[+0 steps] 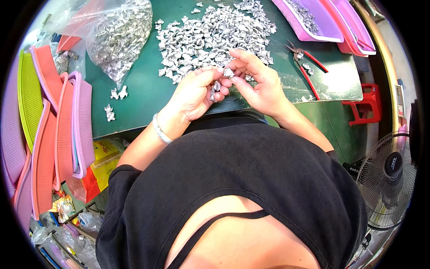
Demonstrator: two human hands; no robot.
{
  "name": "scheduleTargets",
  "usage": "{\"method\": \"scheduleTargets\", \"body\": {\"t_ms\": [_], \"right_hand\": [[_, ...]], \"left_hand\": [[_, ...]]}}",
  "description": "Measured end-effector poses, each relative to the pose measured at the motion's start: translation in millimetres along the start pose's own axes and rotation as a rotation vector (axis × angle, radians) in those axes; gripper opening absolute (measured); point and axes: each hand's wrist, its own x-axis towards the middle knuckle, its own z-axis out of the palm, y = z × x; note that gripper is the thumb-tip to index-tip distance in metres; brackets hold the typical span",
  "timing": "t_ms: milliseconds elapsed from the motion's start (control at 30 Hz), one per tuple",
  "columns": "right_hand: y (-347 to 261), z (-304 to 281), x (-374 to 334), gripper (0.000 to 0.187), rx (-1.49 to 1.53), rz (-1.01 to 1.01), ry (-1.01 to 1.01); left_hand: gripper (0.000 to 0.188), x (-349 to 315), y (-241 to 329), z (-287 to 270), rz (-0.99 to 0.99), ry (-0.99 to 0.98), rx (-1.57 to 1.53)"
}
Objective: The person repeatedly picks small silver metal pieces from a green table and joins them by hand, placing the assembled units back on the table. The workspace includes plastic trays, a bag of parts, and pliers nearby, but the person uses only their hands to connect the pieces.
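My left hand (193,93) and my right hand (263,84) meet above the near edge of the green table. Between their fingertips they pinch one small silvery metal casting (228,72). More metal castings (214,91) lie in the curled fingers of my left hand. Just beyond both hands spreads a large loose pile of similar castings (215,36). A few strays (109,113) sit apart at the left. Right of the pile lie red-handled cutting pliers (304,67), jaws apart, with small metal bits beside them.
A clear plastic bag (121,40) full of castings stands at the back left. Stacked pink, purple and green baskets (58,121) crowd the left side. A purple basket (322,33) holds small pieces at the far right. A red stool (366,104) and a fan (389,179) stand right.
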Motion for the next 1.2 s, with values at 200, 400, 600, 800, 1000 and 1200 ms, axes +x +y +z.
{"method": "scheduleTargets", "body": {"t_ms": [200,400,600,800,1000,1200], "right_hand": [[0,3,1,0.046,0.036,0.013,0.026],[1,-3,0,0.045,-0.012,0.054,0.048],[4,-13,-2,0.051,-0.403,-0.065,-0.057],[7,1,-6,0.045,-0.549,-0.153,-0.143],[10,3,-5,0.042,-0.444,-0.153,-0.062],[0,2,-3,0.045,-0.305,-0.204,0.015]], "left_hand": [[0.013,-2,0,2,0.009,-0.001,-0.033],[0.011,-1,1,-5,-0.006,0.004,-0.083],[0.021,-3,-3,-22,0.000,-0.112,-0.356],[0.025,-10,-3,-25,0.003,-0.068,-0.290],[0.019,-19,-3,-12,0.054,0.129,0.114],[0.018,-18,-5,-5,0.021,0.139,0.233]]}}
